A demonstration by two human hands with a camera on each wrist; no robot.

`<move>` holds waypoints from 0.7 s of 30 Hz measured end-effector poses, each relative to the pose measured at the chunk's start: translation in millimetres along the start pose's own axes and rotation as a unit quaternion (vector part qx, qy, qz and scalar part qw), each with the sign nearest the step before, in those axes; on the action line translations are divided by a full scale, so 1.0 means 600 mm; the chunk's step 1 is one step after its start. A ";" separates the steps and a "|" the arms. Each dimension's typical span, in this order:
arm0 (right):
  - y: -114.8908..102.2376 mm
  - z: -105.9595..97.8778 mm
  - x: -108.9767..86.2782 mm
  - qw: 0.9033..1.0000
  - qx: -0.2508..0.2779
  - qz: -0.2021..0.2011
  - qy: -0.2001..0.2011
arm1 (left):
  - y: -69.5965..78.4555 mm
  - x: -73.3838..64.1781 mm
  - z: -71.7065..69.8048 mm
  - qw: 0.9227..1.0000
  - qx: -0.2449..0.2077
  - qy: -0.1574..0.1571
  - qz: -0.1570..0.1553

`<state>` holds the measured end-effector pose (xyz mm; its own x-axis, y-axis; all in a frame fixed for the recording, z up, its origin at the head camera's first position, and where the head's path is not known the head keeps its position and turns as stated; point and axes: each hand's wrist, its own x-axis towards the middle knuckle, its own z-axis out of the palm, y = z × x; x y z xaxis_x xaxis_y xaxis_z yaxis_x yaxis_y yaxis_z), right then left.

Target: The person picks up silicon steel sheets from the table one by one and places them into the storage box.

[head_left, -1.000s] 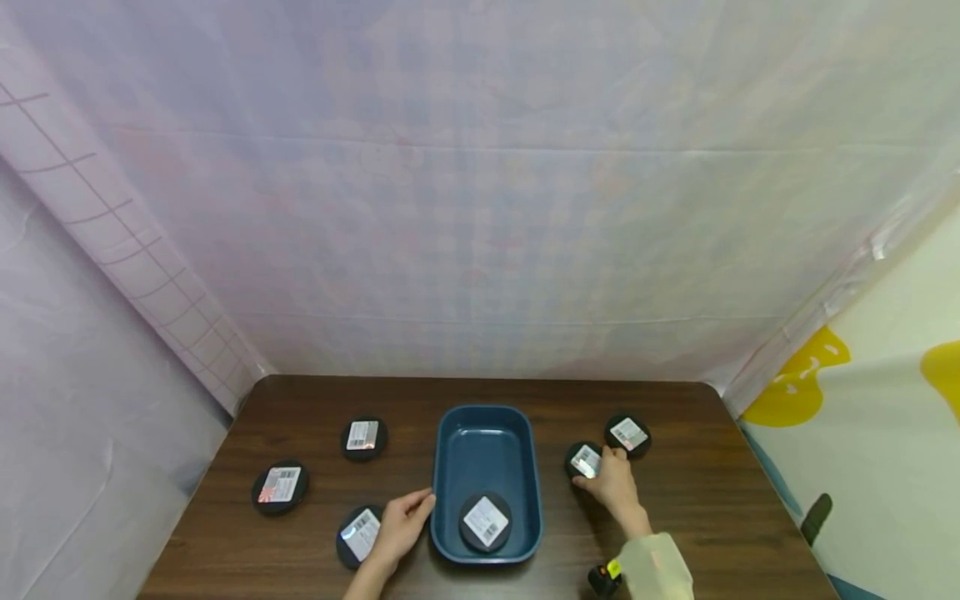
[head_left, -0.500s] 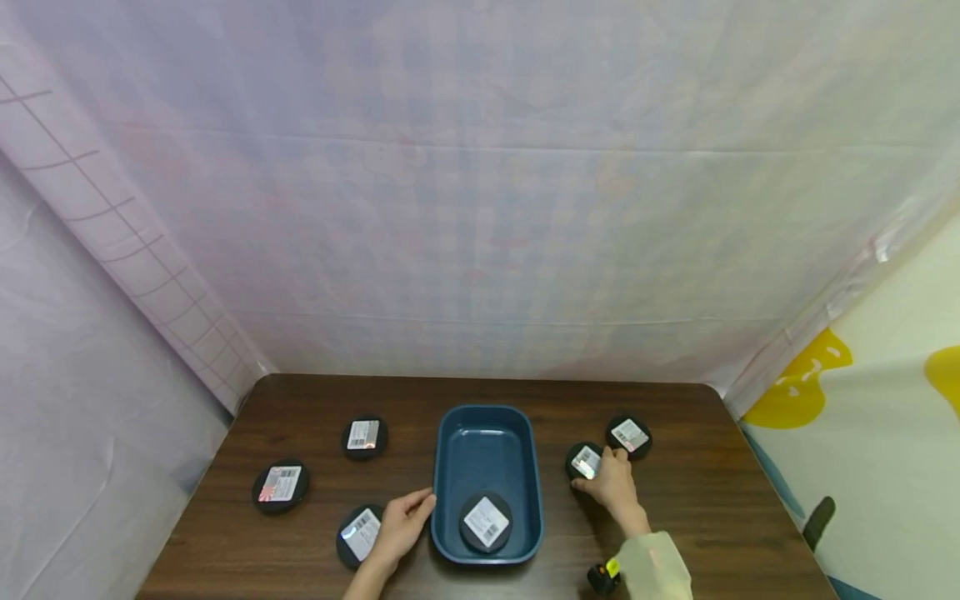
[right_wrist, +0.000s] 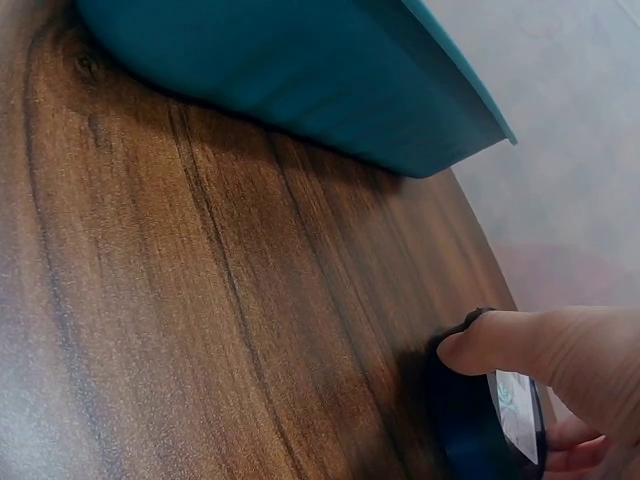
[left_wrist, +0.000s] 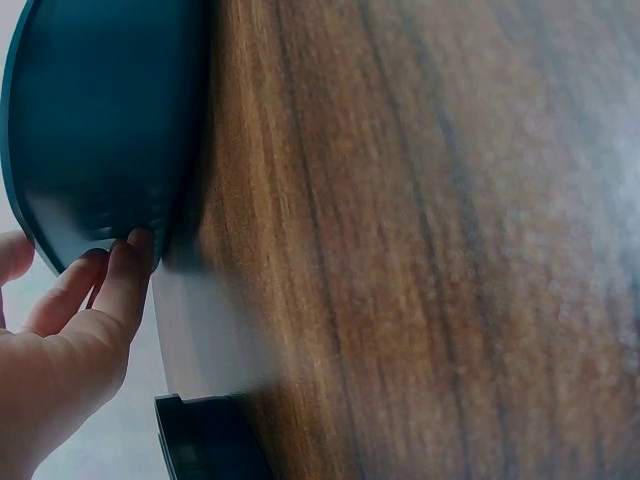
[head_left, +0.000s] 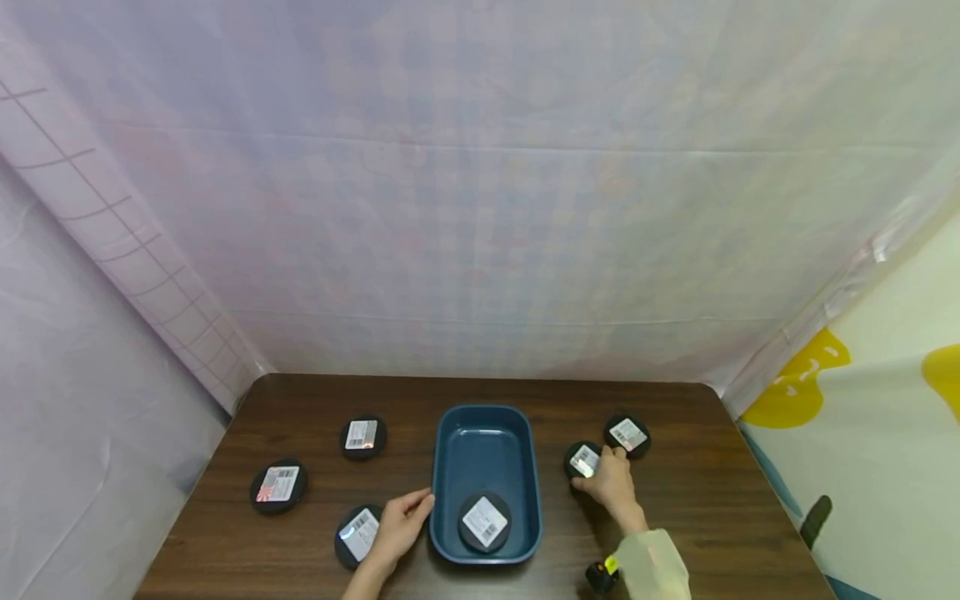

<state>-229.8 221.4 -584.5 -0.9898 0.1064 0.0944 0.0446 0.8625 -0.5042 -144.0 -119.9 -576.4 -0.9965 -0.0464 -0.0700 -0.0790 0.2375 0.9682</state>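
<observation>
A deep blue rectangular tray point(head_left: 485, 450) stands mid-table, with one round black container point(head_left: 484, 522) lying inside at its near end, white barcode label upward. My left hand point(head_left: 402, 525) holds the tray's left side: fingertips point(left_wrist: 140, 240) lie against the outer wall, the thumb at the rim. To the right of the tray, my right hand point(head_left: 612, 486) grips another round black container point(head_left: 584, 461) by its edge, thumb point(right_wrist: 480, 345) on the near side and fingers opposite. This container is on the table, label up, partly covered by the hand.
Just beyond the right hand lies a similar black container point(head_left: 627, 436). More sit left of the tray: one at the back point(head_left: 363, 437), one far left point(head_left: 278, 486), one beside the left hand point(head_left: 356, 536). Pale cloth point(head_left: 480, 208) hangs behind the wooden table point(head_left: 720, 500).
</observation>
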 end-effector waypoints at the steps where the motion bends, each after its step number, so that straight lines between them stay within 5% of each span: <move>1: 0.000 0.000 0.001 1.000 0.001 0.000 0.000 | 0.000 0.000 0.000 1.000 0.000 -0.001 0.001; 10: -0.002 -0.004 0.002 1.000 0.008 0.010 -0.001 | 0.001 -0.001 -0.002 1.000 0.006 0.000 0.002; 17: -0.014 -0.010 0.005 0.999 0.021 -0.023 0.042 | 0.000 0.000 0.000 1.000 0.006 0.002 0.010; 21: -0.036 -0.028 0.009 0.999 0.015 -0.029 0.024 | -0.001 0.000 0.000 1.000 0.006 0.003 0.011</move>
<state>-234.1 211.5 -558.9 -0.9831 0.0799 0.1650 -0.0183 0.8525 -0.5224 -144.2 -120.0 -577.1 -0.9978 -0.0465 -0.0478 -0.0580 0.2511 0.9662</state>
